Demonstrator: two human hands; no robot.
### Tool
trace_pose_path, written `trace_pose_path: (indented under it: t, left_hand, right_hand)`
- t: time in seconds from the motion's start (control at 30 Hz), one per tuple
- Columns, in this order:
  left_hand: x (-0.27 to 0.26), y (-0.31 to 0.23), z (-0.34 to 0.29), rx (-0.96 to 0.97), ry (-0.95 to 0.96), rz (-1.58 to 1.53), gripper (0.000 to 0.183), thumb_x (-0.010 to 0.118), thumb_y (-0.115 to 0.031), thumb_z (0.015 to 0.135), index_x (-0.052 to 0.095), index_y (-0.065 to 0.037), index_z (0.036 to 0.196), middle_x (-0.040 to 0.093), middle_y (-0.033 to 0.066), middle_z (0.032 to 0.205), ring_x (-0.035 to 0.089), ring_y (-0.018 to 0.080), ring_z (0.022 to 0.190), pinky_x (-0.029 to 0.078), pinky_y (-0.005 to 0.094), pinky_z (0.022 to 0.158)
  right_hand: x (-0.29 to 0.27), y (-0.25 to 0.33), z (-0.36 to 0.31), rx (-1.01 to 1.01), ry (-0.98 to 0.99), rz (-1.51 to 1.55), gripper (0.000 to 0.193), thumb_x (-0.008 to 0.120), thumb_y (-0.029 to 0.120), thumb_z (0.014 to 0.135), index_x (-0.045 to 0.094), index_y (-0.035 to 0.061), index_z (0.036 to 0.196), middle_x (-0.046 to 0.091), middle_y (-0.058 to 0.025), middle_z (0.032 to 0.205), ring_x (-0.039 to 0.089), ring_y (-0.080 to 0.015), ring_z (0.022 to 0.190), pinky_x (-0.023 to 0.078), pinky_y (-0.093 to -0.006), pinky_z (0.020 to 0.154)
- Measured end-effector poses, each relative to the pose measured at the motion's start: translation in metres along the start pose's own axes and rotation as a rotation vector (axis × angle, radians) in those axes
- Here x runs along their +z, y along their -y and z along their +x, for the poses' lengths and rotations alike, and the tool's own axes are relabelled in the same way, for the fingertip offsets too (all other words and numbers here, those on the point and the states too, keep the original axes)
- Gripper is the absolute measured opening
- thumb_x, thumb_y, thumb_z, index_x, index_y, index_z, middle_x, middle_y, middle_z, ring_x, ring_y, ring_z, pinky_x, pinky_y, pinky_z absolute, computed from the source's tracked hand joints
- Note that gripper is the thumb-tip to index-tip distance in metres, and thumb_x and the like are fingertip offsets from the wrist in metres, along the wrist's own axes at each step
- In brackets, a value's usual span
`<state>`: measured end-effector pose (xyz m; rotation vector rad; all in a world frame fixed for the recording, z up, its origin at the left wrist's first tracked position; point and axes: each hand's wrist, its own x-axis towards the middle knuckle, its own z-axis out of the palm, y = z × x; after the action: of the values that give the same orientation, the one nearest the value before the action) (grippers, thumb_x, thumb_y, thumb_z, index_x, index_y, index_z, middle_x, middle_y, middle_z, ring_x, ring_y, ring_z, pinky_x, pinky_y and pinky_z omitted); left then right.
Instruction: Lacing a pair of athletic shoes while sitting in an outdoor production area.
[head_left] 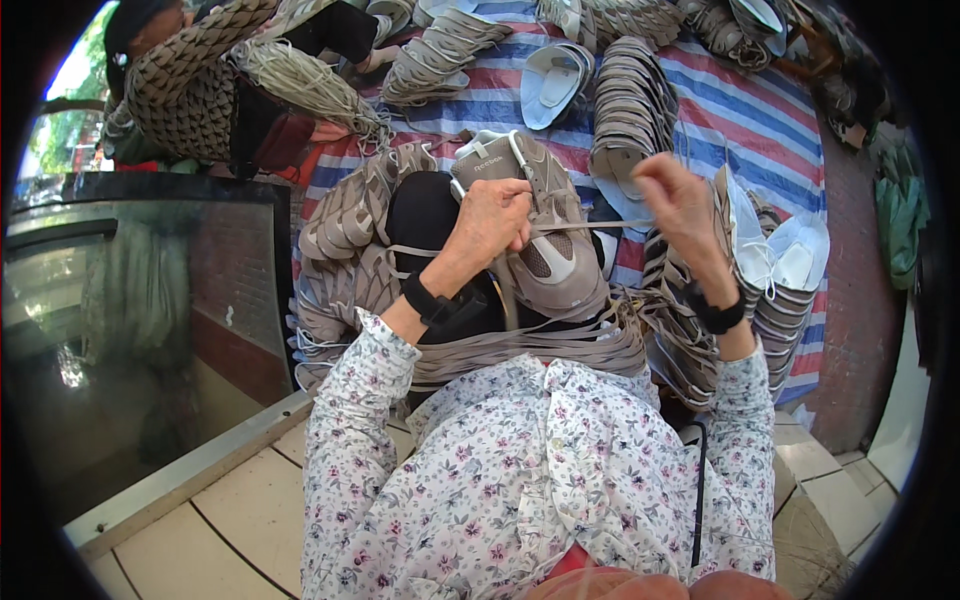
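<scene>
A grey-beige shoe upper [560,275] with a mesh toe and white trim lies across my lap, its toe toward me. My left hand [488,222] is closed at the upper's left eyelet edge, fingertips pinched together over its opening. From there a flat beige shoelace [590,226] runs taut to the right. My right hand [685,215] is raised off the upper's right side, fingers curled in a pinch on the lace; its fingertips are slightly blurred. A bundle of long beige laces [500,345] lies over my lap, against my floral shirt.
Nested stacks of shoe uppers surround me: one stack [635,105] ahead, another [785,290] at right, more [345,215] at left. They rest on a striped sheet [700,80]. A glass-fronted cabinet [150,290] stands at left. Another person's woven-pattern sleeve [190,75] shows at upper left.
</scene>
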<state>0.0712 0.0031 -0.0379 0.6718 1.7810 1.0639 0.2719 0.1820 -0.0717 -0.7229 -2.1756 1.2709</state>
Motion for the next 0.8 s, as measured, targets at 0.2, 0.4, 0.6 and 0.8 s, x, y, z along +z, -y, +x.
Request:
trace_pose_path:
  t: [0.2, 0.4, 0.6, 0.8]
  left_hand:
    - [0.001, 0.001, 0.010, 0.516, -0.207, 0.793, 0.013, 0.057, -0.007, 0.081, 0.064, 0.001, 0.075, 0.058, 0.0230, 0.064, 0.061, 0.0414, 0.063, 0.049, 0.0456, 0.060]
    - [-0.005, -0.001, 0.009, 0.467, -0.104, 0.667, 0.011, 0.059, -0.007, 0.078, 0.061, 0.003, 0.073, 0.055, 0.0207, 0.060, 0.059, 0.0398, 0.059, 0.045, 0.0457, 0.057]
    - [-0.006, -0.004, 0.009, 0.332, 0.003, 0.632, 0.012, 0.060, -0.007, 0.077, 0.063, 0.004, 0.075, 0.056, 0.0213, 0.060, 0.061, 0.0373, 0.059, 0.047, 0.0429, 0.057]
    - [-0.009, 0.008, 0.004, 0.505, -0.141, 0.631, 0.011, 0.063, -0.007, 0.079, 0.065, 0.004, 0.079, 0.055, 0.0139, 0.055, 0.055, 0.0219, 0.047, 0.043, 0.0337, 0.050]
  right_hand:
    - [0.077, 0.014, -0.003, 0.135, 0.190, 0.462, 0.009, 0.070, 0.009, 0.090, 0.069, 0.0030, 0.096, 0.063, 0.0036, 0.080, 0.051, -0.0030, 0.069, 0.044, -0.0226, 0.062]
    - [0.086, 0.022, -0.002, 0.297, 0.221, 0.601, 0.011, 0.072, 0.011, 0.090, 0.069, 0.0012, 0.089, 0.063, 0.0029, 0.077, 0.053, -0.0031, 0.067, 0.043, -0.0190, 0.058]
    - [0.087, 0.010, -0.009, 0.538, 0.310, 0.864, 0.010, 0.073, 0.013, 0.090, 0.068, 0.0061, 0.086, 0.060, 0.0044, 0.073, 0.047, -0.0007, 0.054, 0.034, -0.0161, 0.044]
    - [0.086, 0.012, -0.013, 0.506, 0.215, 0.837, 0.008, 0.073, 0.012, 0.089, 0.069, 0.0050, 0.089, 0.061, 0.0041, 0.075, 0.050, -0.0016, 0.059, 0.038, -0.0165, 0.050]
